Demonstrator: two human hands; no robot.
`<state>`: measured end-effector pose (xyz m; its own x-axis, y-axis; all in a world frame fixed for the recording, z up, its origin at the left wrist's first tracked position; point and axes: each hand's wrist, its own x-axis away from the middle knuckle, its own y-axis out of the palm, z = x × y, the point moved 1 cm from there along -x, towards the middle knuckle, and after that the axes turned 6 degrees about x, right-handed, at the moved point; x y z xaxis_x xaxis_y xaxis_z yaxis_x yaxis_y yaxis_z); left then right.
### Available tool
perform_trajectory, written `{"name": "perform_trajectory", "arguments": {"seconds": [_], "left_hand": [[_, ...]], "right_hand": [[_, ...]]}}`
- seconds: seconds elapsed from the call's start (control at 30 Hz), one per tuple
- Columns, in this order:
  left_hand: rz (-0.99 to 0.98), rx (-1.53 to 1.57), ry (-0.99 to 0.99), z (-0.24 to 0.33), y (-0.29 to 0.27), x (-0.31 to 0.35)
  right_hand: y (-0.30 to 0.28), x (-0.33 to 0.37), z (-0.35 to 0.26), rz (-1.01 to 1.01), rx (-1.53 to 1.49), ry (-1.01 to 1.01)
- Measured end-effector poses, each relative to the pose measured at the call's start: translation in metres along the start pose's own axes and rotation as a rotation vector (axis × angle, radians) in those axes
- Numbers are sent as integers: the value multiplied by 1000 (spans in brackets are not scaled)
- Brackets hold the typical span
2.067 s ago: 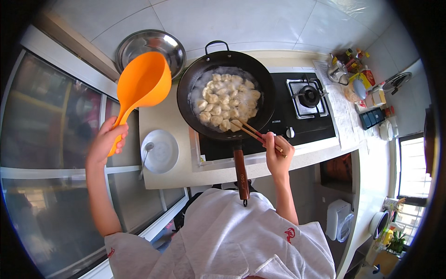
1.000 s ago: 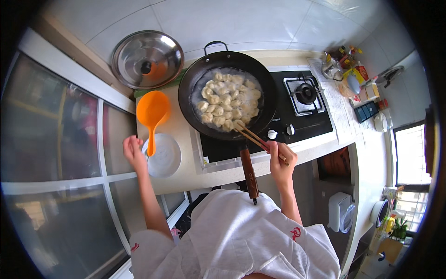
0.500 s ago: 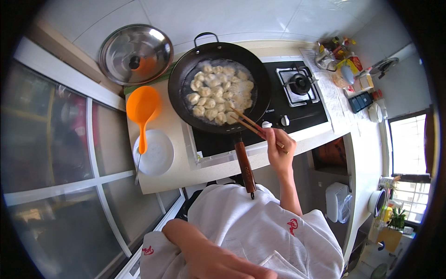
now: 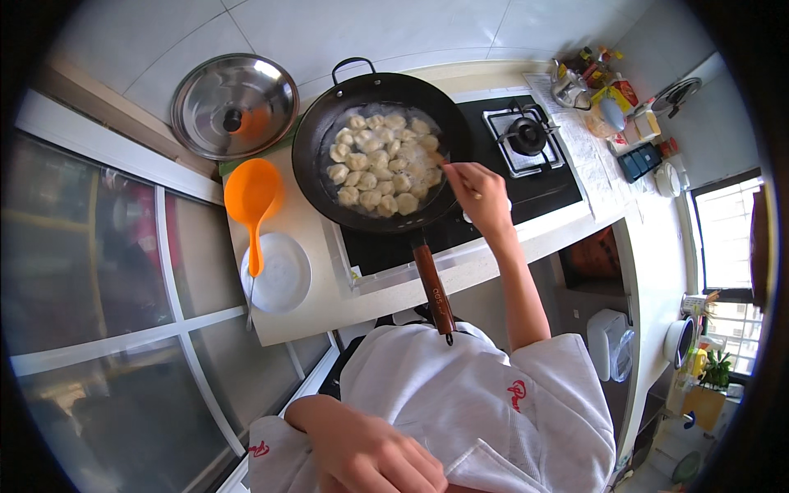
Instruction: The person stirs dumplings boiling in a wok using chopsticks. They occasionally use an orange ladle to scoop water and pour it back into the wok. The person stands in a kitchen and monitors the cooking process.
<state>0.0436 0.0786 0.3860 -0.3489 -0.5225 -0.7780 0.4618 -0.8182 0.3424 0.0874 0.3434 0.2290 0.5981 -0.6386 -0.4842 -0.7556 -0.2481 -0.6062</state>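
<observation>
A dark wok [image 4: 309, 177] with a long wooden handle [image 4: 433, 289] stands on the left side of the stove. Many pale dumplings [image 4: 386, 164] sit in steaming, bubbling water [image 4: 362, 117] inside it. My right hand [image 4: 481, 197] is closed around chopsticks [image 4: 445, 162] at the wok's right edge; the hand hides most of their length, and their tips reach the dumplings on that side. My left hand [image 4: 378, 456] lies low against the front of my white shirt [image 4: 427, 378], fingers loosely apart and holding nothing I can see; the lower picture edge cuts off the fingertips.
An orange ladle [image 4: 253, 193] rests across a white plate [image 4: 288, 275] left of the wok. Behind them a steel lid [image 4: 234, 103] leans on the wall. A bare burner [image 4: 528, 135] is on the right, with jars and bottles [image 4: 604, 82] beyond. A sliding glass door [image 4: 99, 246] borders the left.
My right hand has moved up and slightly left, bringing the chopsticks from the wok's front to its right side. My left hand has shifted a little up and left, its fingers bending more.
</observation>
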Motion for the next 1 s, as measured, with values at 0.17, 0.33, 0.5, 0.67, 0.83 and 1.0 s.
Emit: {"name": "perform_trajectory", "arguments": {"seconds": [0.17, 0.33, 0.5, 0.67, 0.83, 1.0], "left_hand": [[464, -257, -446, 0, -12, 63], [1369, -488, -782, -37, -32, 197], [1637, -594, -998, -59, -47, 314], [1852, -428, -1065, -70, -51, 345], [2034, -362, -1004, -93, -50, 375], [2165, -292, -743, -105, -51, 383]], "right_hand": [[4, -2, -21, -211, 83, -295], [1, 4, -3, -99, 54, -153], [0, 20, -25, -148, -18, -250], [-15, 15, -25, -159, 50, -107], [-33, 38, -44, -186, -29, -128], [-53, 61, -39, -69, 103, 95]]}}
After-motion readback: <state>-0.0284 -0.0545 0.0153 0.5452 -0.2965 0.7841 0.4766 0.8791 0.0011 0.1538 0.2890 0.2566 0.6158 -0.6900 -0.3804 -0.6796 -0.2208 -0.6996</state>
